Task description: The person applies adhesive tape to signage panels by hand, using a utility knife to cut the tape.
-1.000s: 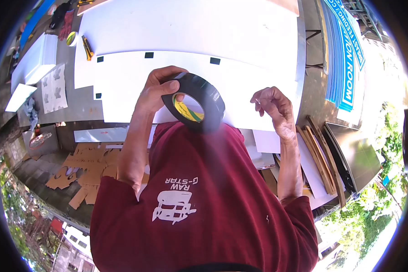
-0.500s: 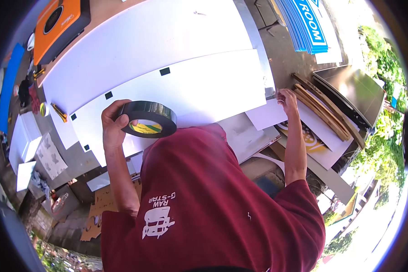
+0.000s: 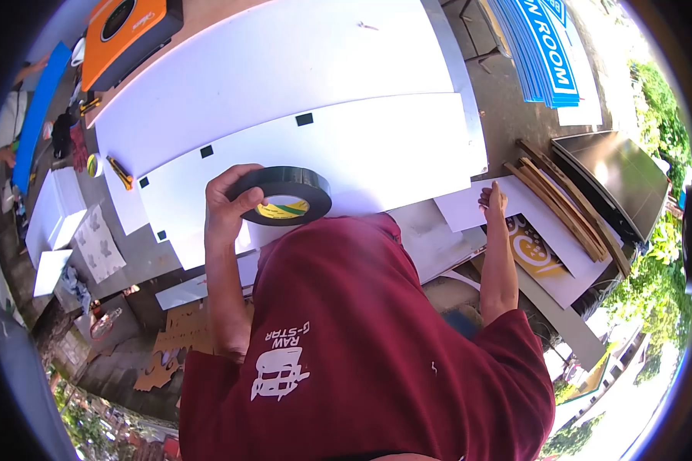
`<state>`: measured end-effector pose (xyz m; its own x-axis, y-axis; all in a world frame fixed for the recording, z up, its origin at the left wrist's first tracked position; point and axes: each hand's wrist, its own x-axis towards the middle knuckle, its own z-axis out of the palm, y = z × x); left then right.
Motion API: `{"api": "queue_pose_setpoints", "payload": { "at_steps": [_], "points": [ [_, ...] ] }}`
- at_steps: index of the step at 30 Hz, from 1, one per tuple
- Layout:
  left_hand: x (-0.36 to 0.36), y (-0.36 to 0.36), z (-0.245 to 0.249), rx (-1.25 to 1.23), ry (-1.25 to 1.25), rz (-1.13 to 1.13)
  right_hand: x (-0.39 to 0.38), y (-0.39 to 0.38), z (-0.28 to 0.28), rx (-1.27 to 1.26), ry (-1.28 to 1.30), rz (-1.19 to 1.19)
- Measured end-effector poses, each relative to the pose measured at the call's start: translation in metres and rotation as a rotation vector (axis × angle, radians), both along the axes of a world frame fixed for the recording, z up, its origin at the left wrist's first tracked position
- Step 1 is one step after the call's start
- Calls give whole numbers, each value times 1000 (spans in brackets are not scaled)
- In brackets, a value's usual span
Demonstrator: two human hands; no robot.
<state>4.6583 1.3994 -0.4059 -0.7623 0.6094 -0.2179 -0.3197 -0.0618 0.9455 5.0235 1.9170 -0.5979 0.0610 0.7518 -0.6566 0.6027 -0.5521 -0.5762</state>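
Note:
My left hand [image 3: 231, 201] is wrapped round a wide roll of black tape [image 3: 321, 198] with a yellow and green label inside its core. The roll is over the near edge of a long white panel [image 3: 377, 146]. Small black squares are stuck on this panel, one black square [image 3: 304, 119] near its far edge and others toward the left. Off the panel's right end, my right hand [image 3: 494, 201] is closed with its fingers curled in, above a white sheet [image 3: 457, 211]. Whether something small is between those fingers cannot be made out.
A larger white sheet [image 3: 269, 69] lies beyond the panel. A yellow cutter knife [image 3: 120, 174] and an orange case [image 3: 131, 34] are at left. Wooden strips [image 3: 557, 207] and stacked blue signs [image 3: 542, 58] are at right. Another person's hand [image 3: 4, 157] shows at far left.
My right hand has moved slightly nearer to my body, away from the panel's right corner. My left hand still holds the tape roll. The whole view has shifted a little.

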Motion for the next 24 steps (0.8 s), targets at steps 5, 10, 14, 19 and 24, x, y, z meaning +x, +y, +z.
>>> {"api": "queue_pose_setpoints", "payload": {
  "at_steps": [5,10,14,19,24],
  "points": [
    [9,-5,9,-80,87,16,-15,-32,29,527,-178,254],
    [7,-2,16,-80,115,-80,-149,-153,183,487,422,791],
    [5,1,19,-54,122,-143,-213,-248,251,291,712,1304],
    [12,-3,18,17,86,-119,-235,-282,251,456,763,1624],
    [18,-12,10,14,45,-91,-230,-285,245,658,862,1625]
  ]
}}
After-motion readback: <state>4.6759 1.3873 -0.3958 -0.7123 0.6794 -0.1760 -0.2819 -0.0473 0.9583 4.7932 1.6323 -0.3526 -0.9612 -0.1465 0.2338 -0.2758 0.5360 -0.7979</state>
